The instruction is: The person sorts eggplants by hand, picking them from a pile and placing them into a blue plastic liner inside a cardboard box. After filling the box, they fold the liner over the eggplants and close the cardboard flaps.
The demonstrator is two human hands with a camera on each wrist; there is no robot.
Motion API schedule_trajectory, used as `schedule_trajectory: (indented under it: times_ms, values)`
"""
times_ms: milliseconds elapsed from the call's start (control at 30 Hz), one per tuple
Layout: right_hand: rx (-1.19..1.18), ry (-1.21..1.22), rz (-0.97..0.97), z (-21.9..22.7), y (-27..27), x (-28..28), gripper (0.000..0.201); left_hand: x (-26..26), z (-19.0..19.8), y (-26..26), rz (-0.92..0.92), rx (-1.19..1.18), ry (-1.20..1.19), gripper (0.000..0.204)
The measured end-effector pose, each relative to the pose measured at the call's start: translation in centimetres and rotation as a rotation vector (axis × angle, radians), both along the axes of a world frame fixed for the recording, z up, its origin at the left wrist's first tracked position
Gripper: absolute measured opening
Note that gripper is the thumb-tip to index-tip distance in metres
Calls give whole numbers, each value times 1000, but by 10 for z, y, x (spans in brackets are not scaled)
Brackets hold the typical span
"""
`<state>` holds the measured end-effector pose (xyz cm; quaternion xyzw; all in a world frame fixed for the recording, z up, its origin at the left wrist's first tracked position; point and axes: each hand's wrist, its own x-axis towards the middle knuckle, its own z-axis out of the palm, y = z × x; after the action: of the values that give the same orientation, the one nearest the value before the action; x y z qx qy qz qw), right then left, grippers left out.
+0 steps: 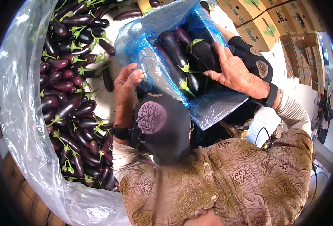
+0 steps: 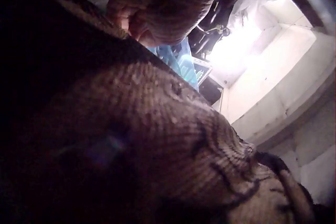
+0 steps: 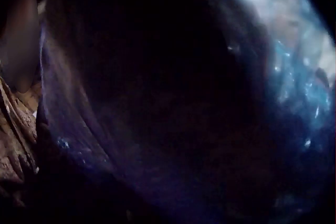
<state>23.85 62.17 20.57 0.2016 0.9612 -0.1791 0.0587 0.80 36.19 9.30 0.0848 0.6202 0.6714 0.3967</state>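
In the head view, several dark eggplants (image 1: 171, 47) lie in a box lined with blue plastic film (image 1: 151, 62). The right hand (image 1: 236, 71) grips an eggplant (image 1: 205, 55) at the box's right side, thumb below and fingers above its end. Beside the film's left edge is the left hand (image 1: 126, 88), fingers bent; whether it pinches the film cannot be told. The left wrist view has the left hand (image 2: 157, 8) above a patterned sleeve, near blue film (image 2: 184, 66). Blue film (image 3: 302, 87) shows in the mostly dark right wrist view; the right hand is hidden there.
A large heap of eggplants (image 1: 66, 79) lies left of the box, bordered by clear plastic sheeting (image 1: 19, 94). Cardboard boxes (image 1: 258, 32) stand at the upper right, with flattened cartons (image 1: 302, 58) beside them. Another person's capped head (image 1: 162, 124) is below the box.
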Motion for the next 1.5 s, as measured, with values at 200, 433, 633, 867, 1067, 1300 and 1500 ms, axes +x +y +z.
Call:
schedule_trajectory:
  times_ms: [200, 433, 633, 867, 1067, 1300, 1500]
  values:
    - [260, -160, 164, -6, -11, -11, 91, 2, -15, -5, 50, 22, -43, 27]
    - [135, -473, 195, -9, -5, -13, 100, 7, -33, -16, 103, -9, -138, 27]
    - [83, -415, 186, -10, -3, -38, 107, 14, -44, -12, 103, -5, -163, 26]
    - [-53, -448, 201, -10, 11, -42, 94, 16, -62, -22, 61, 51, -182, 26]
    - [-179, -302, 255, 27, 36, -46, 71, 23, -55, -30, 23, -42, -142, 23]
    - [75, -664, 236, -21, -5, -82, 101, 33, -64, -24, -57, -107, -67, 28]
    - [-50, -512, 108, -11, 3, -54, 100, 36, -95, -51, -48, -183, -12, 30]
